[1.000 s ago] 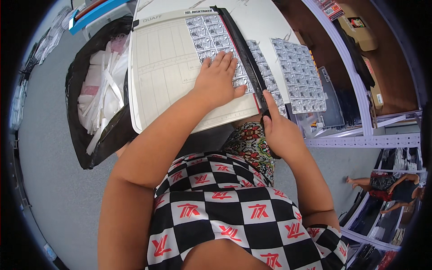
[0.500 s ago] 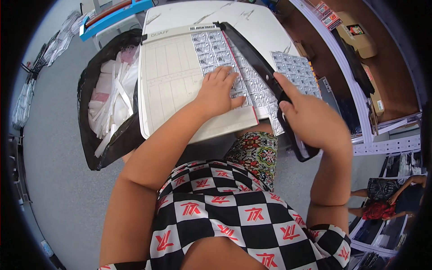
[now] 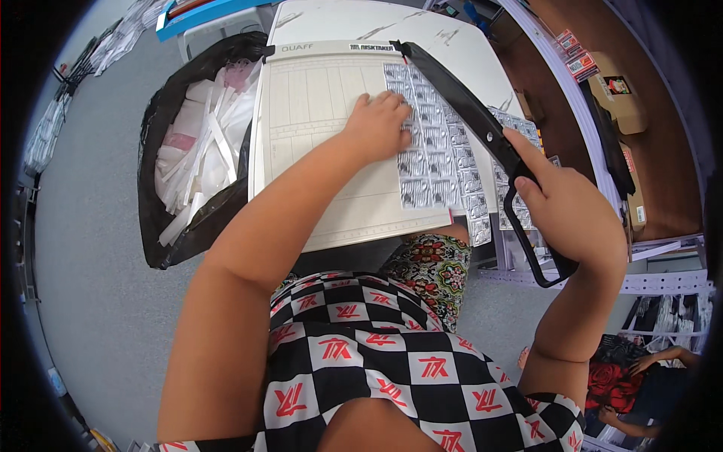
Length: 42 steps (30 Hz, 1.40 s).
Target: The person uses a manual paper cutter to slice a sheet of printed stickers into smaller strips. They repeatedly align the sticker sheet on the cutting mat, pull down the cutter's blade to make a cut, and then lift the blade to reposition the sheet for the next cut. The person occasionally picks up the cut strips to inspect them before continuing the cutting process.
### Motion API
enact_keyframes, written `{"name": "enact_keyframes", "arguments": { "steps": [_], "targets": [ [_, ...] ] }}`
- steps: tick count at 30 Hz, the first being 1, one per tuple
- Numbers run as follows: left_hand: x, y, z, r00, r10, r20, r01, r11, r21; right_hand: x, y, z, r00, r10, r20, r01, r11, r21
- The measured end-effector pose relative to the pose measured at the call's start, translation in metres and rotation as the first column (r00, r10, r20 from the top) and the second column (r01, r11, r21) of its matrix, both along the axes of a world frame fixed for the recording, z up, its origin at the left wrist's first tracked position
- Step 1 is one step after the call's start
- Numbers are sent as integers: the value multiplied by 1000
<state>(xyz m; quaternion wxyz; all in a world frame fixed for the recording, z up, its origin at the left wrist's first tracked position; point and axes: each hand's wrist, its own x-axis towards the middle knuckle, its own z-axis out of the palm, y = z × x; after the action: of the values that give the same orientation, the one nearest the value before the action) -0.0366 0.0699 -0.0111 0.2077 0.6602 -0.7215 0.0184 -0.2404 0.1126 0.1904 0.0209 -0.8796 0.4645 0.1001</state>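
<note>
A cream paper cutter (image 3: 301, 162) with printed guide lines lies on the table in front of me. On its right side is a silver-grey printed sheet (image 3: 426, 181) with repeated small square designs, reaching the cutter's right edge. My left hand (image 3: 380, 124) rests on the sheet's left part with its fingers apart. My right hand (image 3: 568, 200) is wrapped round the black handle of the cutter's blade arm (image 3: 467, 105), which is raised and slants out to the right. Beyond the cutting edge lie similar printed strips (image 3: 471, 181), partly under the arm, with another printed sheet (image 3: 512, 124) farther right.
To the left stands a black bag (image 3: 151, 203) filled with white and pinkish paper scraps (image 3: 207, 147). The white marbled table (image 3: 392, 21) extends behind the cutter. Shelving with cardboard boxes (image 3: 614, 87) is at right. Another person's arm (image 3: 670, 359) shows at lower right.
The printed sheet has slid right and a little toward me under my left hand. My right hand and the blade handle have swung farther right. The view has shifted slightly.
</note>
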Motion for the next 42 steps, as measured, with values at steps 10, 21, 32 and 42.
{"name": "enact_keyframes", "arguments": {
  "steps": [10, 21, 32, 42],
  "targets": [
    [4, -34, -7, 985, 166, 47, -168, 985, 44, -1, 8, -13, 994, -111, 19, 110, 992, 59],
    [3, -32, -9, 982, 172, 81, -173, 985, 11, -7, 11, -25, 993, -112, 49, 109, 993, 51],
    [3, -32, -11, 976, 189, 105, -189, 982, -17, -6, 13, -28, 997, -64, 50, 64, 998, -1],
    [2, -33, -11, 976, 189, 107, -189, 982, -13, -9, 14, -31, 997, -42, 57, 43, 999, -14]
  ]
}}
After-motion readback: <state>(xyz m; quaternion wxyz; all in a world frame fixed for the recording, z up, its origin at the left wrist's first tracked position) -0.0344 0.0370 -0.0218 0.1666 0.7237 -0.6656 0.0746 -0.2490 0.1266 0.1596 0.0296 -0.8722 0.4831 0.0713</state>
